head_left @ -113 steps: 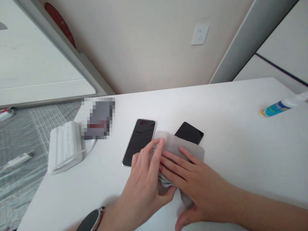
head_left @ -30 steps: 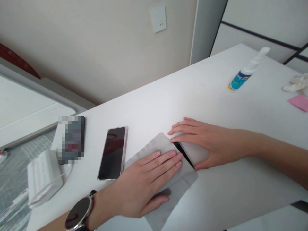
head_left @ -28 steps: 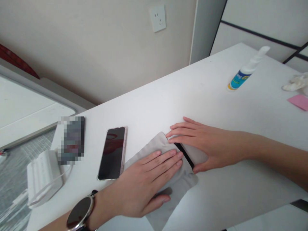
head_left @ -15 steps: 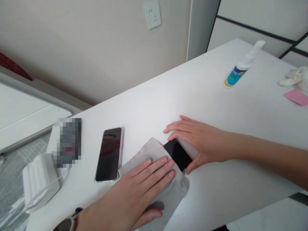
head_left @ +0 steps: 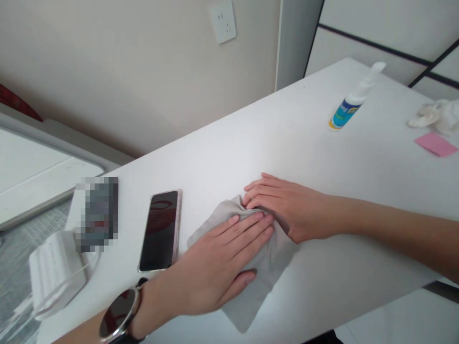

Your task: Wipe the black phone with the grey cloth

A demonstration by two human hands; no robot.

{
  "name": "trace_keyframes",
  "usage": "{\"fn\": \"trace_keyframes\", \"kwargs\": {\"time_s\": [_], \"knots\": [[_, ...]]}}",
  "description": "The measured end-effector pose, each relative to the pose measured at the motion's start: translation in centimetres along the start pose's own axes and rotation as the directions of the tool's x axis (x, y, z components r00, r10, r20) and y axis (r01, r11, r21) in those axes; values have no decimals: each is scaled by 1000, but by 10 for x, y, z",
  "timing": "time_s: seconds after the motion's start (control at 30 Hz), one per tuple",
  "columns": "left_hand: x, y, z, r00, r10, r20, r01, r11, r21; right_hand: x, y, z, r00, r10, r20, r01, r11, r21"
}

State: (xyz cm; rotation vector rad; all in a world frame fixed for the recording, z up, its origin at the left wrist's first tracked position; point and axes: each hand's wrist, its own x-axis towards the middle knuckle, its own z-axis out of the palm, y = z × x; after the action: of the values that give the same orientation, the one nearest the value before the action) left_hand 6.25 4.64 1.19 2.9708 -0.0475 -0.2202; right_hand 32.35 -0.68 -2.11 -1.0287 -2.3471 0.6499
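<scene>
My left hand (head_left: 229,260), with a round watch (head_left: 120,313) on its wrist, lies flat with fingers stretched out on a grey cloth (head_left: 247,310). Beneath the cloth is a flat device with a glossy black face, now almost wholly covered. My right hand (head_left: 283,205) curves around the device's far right end, fingers at the upper edge; its thumb is tucked partly out of sight under the cloth. Left of the cloth, a phone (head_left: 160,231) in a clear case rests face up on the white table (head_left: 222,157).
A spray bottle (head_left: 347,111) stands toward the back right. Beyond it are a pink slip (head_left: 435,144) and a crumpled white item (head_left: 439,117). A blurred-out object (head_left: 98,212) and a white power strip (head_left: 57,272) with cables occupy the left end. The wall borders the table's back.
My left hand and the cloth have slid right and slightly up, covering the black face that showed before. My right hand stays around the device's end. The view has shifted slightly.
</scene>
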Motion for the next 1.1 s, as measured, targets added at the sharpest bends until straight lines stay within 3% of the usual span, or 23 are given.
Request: {"fn": "trace_keyframes", "kwargs": {"time_s": [0.1,0.2,0.37,0.47,0.53,0.7,0.77,0.9,1.0,1.1], "knots": [[-32,12,1,998,-29,48,26,997,76,4,-2,-2,1000,21,-4,-21,999,27],[-40,18,2,998,-20,63,14,995,101,6,-3,-3,1000,17,3,-17,999,35],[11,7,3,999,51,-6,-51,999,-18,2,-1,-1,999,-37,11,37,999,-14],[27,2,3,999,-7,-41,5,998,-63,-1,1,0,998,-58,-8,58,997,-49],[15,5,3,999,-37,-30,35,998,-45,0,1,0,998,-52,-27,52,998,-25],[-45,25,6,995,-95,18,92,990,111,5,0,0,1000,-11,-27,12,999,45],[-50,28,6,995,-98,16,95,986,135,6,0,0,999,-13,-31,14,999,44],[-10,16,5,999,-33,-2,33,997,64,4,2,1,999,-42,-33,42,999,23],[20,5,3,998,-50,-47,49,999,-13,1,3,2,997,-68,-23,68,998,-14],[13,9,5,992,-108,-59,108,994,-6,0,2,2,998,-36,-44,35,999,-6]]}}
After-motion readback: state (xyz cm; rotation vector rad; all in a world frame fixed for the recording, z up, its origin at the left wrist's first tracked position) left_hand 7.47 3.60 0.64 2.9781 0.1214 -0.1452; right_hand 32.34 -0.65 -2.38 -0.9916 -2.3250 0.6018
